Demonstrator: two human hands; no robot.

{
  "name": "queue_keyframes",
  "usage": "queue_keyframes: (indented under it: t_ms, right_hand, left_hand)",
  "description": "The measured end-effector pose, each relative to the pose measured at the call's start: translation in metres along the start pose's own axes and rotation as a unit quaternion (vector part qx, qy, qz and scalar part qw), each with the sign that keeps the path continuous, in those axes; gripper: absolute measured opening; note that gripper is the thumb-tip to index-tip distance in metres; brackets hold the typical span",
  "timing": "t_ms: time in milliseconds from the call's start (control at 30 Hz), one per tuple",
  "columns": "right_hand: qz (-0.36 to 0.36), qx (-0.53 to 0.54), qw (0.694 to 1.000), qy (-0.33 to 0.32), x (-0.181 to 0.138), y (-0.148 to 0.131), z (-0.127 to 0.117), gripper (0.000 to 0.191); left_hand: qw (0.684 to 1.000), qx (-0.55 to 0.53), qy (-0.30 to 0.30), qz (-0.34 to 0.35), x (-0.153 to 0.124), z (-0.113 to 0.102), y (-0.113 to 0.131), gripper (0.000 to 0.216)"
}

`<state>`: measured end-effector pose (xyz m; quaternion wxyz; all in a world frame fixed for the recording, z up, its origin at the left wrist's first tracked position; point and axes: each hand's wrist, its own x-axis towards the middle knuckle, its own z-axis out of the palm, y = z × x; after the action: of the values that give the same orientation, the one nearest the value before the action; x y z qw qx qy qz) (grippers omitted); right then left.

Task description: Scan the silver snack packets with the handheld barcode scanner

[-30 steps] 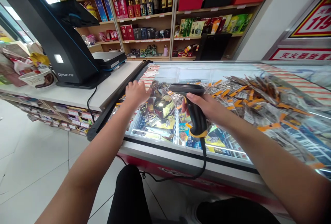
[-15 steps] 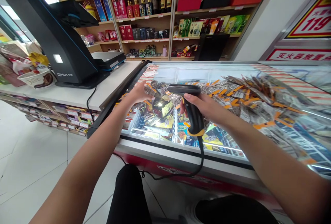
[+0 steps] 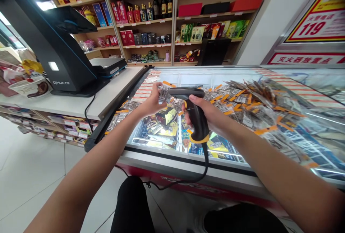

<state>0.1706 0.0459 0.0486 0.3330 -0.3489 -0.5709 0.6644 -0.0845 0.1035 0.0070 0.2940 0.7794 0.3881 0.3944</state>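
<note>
My right hand (image 3: 206,109) is wrapped round the grip of a black and yellow barcode scanner (image 3: 198,123), its thumb near the top and its head pointing left. A cable hangs from the scanner's base. To the left, my left hand (image 3: 151,103) holds a small clear packet (image 3: 163,94) with a printed label and an orange edge strip. The packet is upright just in front of the scanner's head. Below both hands lies the glass top of a chest freezer (image 3: 215,168), and many similar packets (image 3: 242,100) with orange strips are spread on it to the right.
A white counter (image 3: 118,85) on the left carries a black checkout terminal (image 3: 67,53) and a paper tub (image 3: 29,87). More packets (image 3: 118,118) lie at the freezer's left end. Shelves (image 3: 147,24) with bottles and boxes stand behind. The scanner cable (image 3: 183,182) droops along the freezer's front.
My left hand has turned and lifted slightly, and the packet now shows its label beside the scanner's head. The whole view has shifted a little. My right hand keeps its grip on the scanner.
</note>
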Motion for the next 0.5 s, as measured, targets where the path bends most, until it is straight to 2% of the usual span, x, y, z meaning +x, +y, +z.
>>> queue_keyframes:
  t_ms: [300,500]
  right_hand:
    - [-0.01,0.026,0.999,0.024,-0.0016,-0.0061,0.0006,0.055]
    - [-0.008,0.015,0.999,0.038,-0.002,-0.0077,0.002,0.055]
  left_hand:
    - [1.0,0.018,-0.015,0.01,-0.0016,0.001,0.0068,0.073]
    - [0.999,0.016,-0.023,-0.031,-0.0029,0.0021,0.0068,0.076]
